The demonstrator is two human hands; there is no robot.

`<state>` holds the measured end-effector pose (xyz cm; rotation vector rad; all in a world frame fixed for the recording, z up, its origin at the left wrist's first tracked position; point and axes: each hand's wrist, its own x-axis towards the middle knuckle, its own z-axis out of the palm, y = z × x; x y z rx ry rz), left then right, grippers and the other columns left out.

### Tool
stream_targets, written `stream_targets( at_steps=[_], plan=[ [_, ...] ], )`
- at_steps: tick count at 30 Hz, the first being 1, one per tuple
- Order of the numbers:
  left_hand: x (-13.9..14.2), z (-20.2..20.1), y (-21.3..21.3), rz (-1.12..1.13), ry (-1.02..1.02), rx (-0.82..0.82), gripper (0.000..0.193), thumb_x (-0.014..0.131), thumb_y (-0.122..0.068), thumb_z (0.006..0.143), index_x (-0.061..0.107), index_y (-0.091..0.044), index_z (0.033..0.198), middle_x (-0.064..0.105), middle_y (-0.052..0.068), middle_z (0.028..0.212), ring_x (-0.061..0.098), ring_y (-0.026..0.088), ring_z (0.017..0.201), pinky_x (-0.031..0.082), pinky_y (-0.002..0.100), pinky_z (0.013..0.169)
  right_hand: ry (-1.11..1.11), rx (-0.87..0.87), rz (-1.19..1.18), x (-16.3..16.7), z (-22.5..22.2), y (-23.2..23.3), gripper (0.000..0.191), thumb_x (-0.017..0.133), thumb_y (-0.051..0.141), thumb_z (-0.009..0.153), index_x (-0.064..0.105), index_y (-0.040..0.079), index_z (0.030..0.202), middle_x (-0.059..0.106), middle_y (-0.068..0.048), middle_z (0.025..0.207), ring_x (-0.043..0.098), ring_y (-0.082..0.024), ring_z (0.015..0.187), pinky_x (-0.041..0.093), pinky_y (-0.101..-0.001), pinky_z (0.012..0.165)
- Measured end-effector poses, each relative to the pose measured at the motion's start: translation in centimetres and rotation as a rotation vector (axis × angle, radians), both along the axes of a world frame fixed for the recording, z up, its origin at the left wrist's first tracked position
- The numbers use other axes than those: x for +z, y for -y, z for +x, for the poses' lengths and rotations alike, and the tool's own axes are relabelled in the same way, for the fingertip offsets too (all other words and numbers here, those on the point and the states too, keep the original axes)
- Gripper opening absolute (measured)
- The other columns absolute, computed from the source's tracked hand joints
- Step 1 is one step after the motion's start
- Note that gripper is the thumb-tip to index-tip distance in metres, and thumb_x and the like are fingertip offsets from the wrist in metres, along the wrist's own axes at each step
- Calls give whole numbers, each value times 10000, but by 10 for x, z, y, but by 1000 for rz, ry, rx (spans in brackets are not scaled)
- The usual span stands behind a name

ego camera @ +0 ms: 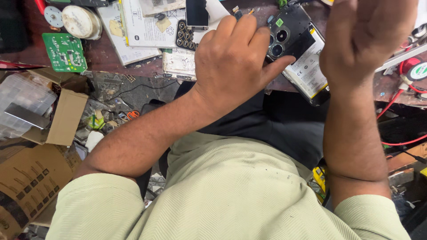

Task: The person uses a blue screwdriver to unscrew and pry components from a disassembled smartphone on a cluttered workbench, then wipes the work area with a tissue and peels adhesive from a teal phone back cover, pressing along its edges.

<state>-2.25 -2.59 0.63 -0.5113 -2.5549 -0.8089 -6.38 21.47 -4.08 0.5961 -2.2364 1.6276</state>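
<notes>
Left hand (231, 62) covers opened phone (298, 49); green circuit board (65, 52) well apart.
</notes>
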Motion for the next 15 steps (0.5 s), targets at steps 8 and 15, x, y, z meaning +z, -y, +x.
stream_targets(
  at_steps=[8,15],
  plan=[
    [0,0,0,-6,3,11,494,928,-492,781,655,-82,815,517,44,855,547,221,814,457,376,637,-35,-87,135,-15,4,-11,588,646,-127,1131,343,113,1574,478,-44,1364,536,-142,1066,466,-222,888],
    [-1,-1,0,-14,16,15,496,916,-495,777,646,-79,800,519,45,845,545,220,799,450,378,627,-97,-90,200,-4,5,-2,644,699,-112,1089,379,126,1594,484,-9,1336,539,-103,1088,473,-226,910]
  ],
)
